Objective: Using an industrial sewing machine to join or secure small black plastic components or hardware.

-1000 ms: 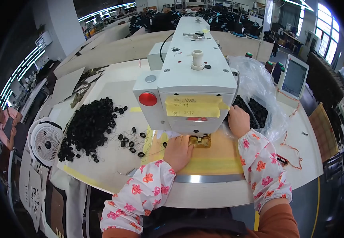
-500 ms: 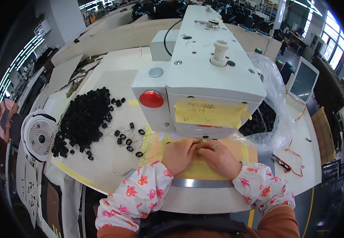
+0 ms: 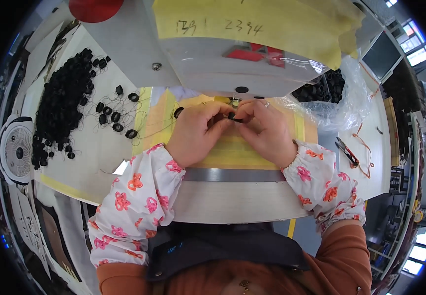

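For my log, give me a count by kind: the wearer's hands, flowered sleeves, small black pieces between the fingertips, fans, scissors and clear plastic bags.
Hands: 2 (left hand, right hand)
Flowered sleeves: 2 (left sleeve, right sleeve)
Small black piece between the fingertips: 1
Fan: 1
Scissors: 1
Clear plastic bag: 1
Total: 8

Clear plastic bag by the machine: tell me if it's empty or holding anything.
Holding something: black pieces show within the bag; how full, I cannot tell.
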A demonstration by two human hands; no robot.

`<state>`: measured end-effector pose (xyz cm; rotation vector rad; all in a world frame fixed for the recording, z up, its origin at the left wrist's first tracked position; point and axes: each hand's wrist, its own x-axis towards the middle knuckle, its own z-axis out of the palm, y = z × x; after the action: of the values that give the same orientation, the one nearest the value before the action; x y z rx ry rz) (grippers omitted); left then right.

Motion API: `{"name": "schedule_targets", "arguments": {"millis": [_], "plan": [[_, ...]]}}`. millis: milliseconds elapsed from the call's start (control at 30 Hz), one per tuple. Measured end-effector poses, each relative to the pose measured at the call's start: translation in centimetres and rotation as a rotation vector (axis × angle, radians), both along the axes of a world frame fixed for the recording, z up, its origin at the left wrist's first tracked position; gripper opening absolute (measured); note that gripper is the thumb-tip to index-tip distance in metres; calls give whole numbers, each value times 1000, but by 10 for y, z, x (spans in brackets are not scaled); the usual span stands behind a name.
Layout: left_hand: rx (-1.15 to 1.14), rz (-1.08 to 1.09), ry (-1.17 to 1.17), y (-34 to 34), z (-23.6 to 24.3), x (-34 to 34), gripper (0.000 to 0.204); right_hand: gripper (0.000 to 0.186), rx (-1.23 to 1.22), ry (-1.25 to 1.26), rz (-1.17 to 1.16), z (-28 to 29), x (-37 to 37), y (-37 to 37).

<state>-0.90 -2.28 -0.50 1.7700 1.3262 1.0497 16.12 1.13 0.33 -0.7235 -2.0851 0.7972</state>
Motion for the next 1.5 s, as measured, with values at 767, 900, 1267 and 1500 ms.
{"name": "schedule_targets", "arguments": {"millis": [767, 900, 1267, 1500], "plan": [[-49, -81, 62, 4, 12, 1, 12, 25, 459, -173, -15, -3, 2, -6], [-86, -168, 95, 9, 15, 3, 12, 20, 388, -178, -19, -11, 10, -7], [-25, 17, 79, 0, 16, 4, 16, 15, -54, 56, -69, -3, 2, 0], [46, 94, 110, 13, 2, 4, 19, 16, -218, -2, -185, -3, 3, 9]]}}
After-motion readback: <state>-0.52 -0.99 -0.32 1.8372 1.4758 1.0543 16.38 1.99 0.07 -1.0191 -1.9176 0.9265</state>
